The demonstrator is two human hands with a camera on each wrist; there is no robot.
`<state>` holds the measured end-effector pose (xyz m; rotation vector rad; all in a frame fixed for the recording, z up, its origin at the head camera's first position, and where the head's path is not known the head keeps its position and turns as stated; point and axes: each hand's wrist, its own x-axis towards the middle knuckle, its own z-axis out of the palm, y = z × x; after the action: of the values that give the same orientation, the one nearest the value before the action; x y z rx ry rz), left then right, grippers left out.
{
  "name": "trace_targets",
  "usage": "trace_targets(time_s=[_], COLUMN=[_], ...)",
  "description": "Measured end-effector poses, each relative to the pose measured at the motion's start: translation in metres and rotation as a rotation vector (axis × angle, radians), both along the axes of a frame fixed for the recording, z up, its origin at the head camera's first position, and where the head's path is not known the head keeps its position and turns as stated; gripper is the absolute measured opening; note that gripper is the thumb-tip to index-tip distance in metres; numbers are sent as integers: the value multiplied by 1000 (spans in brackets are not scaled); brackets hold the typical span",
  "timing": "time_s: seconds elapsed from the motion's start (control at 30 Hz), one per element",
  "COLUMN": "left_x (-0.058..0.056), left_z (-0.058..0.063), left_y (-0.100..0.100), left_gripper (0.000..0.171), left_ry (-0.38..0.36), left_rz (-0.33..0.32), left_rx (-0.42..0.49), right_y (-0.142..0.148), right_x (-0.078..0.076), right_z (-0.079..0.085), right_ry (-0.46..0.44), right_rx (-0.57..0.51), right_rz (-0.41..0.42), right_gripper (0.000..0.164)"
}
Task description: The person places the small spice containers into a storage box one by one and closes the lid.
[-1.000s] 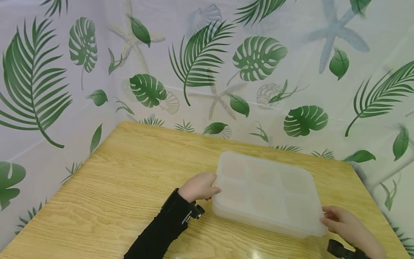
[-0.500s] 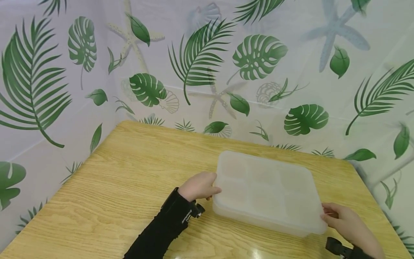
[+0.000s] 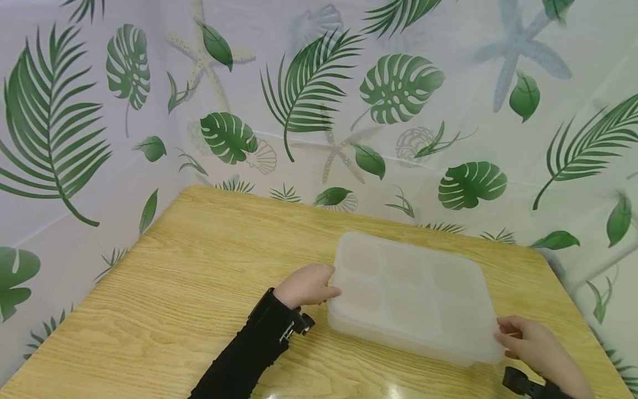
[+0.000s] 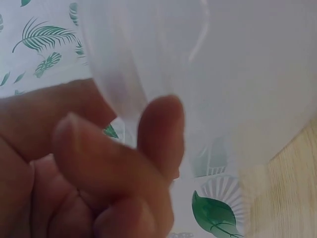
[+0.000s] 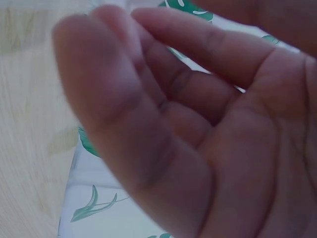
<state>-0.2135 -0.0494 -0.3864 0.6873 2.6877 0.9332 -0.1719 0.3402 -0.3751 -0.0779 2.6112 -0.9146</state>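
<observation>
A translucent white plastic storage box [image 3: 413, 293] with a lid lies at an angle on the table, its short sides facing my two hands. Several rounded compartments show faintly through the lid. At its left edge, my left hand [image 3: 308, 285] pinches the rim, thumb on top. The left wrist view has the box wall [image 4: 247, 64] right at the curled fingertips. My right hand [image 3: 533, 341] holds the opposite edge near the front right corner between thumb and fingers. In the right wrist view the thumb [image 5: 114, 89] hides the fingertips' contact with the box.
The wood-grain table [image 3: 189, 288] extends to the left of the box and in front of it. Behind and beside it hangs a white curtain [image 3: 309, 183] printed with green leaves, shells and starfish. Black camera straps [image 3: 269, 310] circle both wrists.
The box and my left hand stay in place. My right hand shifts only very slightly at its edge.
</observation>
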Motion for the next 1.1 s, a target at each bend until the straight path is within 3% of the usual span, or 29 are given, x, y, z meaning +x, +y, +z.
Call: trace_targets(time_s=[0.2, 0.37, 0.5, 0.6, 0.8, 0.97, 1.1], left_x=[-4, -9, -14, -21, -41, -59, -75], left_z=[1, -3, -11, -17, -24, -19, -20], left_y=[-2, -5, -5, -3, -1, -1, 1], left_gripper=[34, 51, 60, 64, 53, 51, 52], left_ry=[59, 30, 34, 56, 188, 219, 231], left_rz=[36, 50, 11, -24, -116, -154, -179], left_rx=[-72, -22, 13, 12, -89, -158, -198], right_y=[-1, -7, -12, -17, -19, -15, -11], right_x=[-1, 1, 4, 1, -15, -31, -46], right_z=[4, 10, 15, 17, 11, 1, -2], right_ry=[4, 73, 146, 214, 326, 384, 390], right_rx=[7, 99, 176, 227, 333, 396, 414], right_rz=[3, 1, 4, 52, 237, 341, 376], right_gripper=[55, 63, 65, 61, 43, 41, 45])
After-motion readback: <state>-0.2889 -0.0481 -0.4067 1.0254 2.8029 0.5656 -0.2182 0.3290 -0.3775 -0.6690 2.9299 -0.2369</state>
